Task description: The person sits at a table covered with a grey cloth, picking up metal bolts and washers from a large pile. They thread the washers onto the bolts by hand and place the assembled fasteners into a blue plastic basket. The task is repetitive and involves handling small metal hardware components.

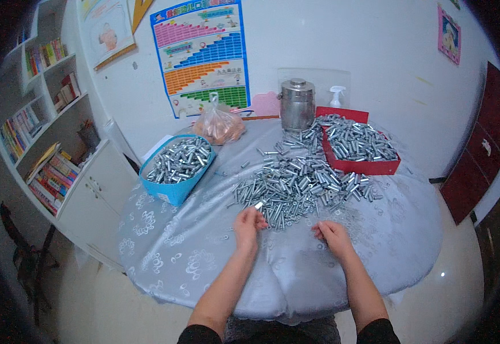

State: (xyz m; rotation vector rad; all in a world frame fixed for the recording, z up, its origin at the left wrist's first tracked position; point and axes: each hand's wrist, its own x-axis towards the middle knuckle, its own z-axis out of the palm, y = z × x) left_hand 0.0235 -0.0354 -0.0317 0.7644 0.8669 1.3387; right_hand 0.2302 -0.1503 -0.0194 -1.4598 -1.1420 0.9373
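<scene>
My left hand (pixel 249 222) is closed, with a short shiny metal sleeve (pixel 259 204) pinched between thumb and fingertips. It is at the near left edge of a big loose pile of silvery bolts, sleeves and small nuts (pixel 295 186) on the table. To the right, just short of the pile, my right hand (pixel 332 235) has its thumb and fingers pressed together. Anything in that pinch is too small to make out. A few small washers or nuts (pixel 225 237) lie scattered on the cloth beside my left hand.
A blue basket (pixel 175 191) full of metal sleeves stands at the left. At the back right, a red box (pixel 370 167) is heaped with more. A bag of brownish round items (pixel 220 127), a steel canister (pixel 297 109) and a spray bottle (pixel 336 97) stand along the far edge.
</scene>
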